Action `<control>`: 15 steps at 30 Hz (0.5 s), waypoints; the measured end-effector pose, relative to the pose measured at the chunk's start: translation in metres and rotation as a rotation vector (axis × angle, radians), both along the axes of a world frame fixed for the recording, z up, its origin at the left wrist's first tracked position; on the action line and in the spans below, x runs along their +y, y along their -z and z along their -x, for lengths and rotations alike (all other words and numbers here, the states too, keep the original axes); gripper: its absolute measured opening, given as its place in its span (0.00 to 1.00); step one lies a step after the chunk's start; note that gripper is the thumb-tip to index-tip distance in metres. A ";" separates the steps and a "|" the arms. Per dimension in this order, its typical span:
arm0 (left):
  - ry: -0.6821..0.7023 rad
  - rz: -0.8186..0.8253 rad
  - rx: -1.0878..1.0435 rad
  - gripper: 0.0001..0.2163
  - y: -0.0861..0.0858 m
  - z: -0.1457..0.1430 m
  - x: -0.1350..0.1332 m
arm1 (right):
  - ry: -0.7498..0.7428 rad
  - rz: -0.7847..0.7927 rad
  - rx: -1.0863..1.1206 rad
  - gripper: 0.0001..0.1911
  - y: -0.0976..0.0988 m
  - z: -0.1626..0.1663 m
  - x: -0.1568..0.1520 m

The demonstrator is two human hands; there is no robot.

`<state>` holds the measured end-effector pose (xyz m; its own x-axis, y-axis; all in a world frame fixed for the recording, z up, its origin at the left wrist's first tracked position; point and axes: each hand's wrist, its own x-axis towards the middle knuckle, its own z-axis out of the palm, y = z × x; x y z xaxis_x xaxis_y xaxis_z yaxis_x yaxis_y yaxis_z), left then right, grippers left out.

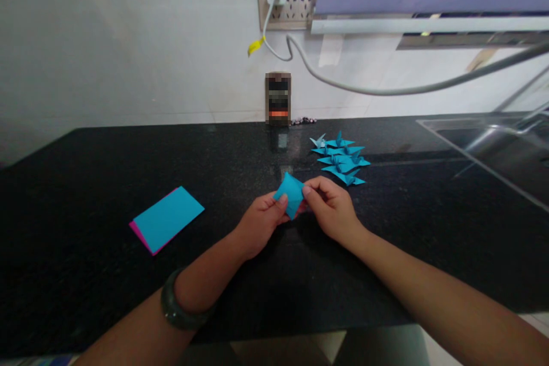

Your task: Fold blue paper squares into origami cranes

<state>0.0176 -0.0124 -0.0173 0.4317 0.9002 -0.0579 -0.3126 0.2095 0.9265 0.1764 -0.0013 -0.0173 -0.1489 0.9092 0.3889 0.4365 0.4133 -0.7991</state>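
Looking down from my head, I see my left hand [261,223] and my right hand [332,209] close together over the black counter [86,183]. My fingers are pinched shut on a small folded blue paper [290,193], one hand on each side, held just above the counter. Behind it sit finished blue paper birds [341,157]. A flat stack of blue and pink sheets [167,218] lies well off to my left.
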 end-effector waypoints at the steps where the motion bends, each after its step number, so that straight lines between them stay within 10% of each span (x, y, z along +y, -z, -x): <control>1: 0.009 0.004 0.008 0.14 0.001 0.000 0.000 | 0.026 0.002 0.007 0.07 0.002 0.000 0.001; 15: -0.060 -0.083 0.102 0.08 0.003 0.000 0.000 | 0.110 -0.549 -0.441 0.14 0.002 -0.005 0.007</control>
<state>0.0179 -0.0125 -0.0204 0.3726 0.9277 -0.0228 -0.2258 0.1145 0.9674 0.1815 0.0060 -0.0192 -0.3166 0.6176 0.7199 0.7331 0.6410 -0.2274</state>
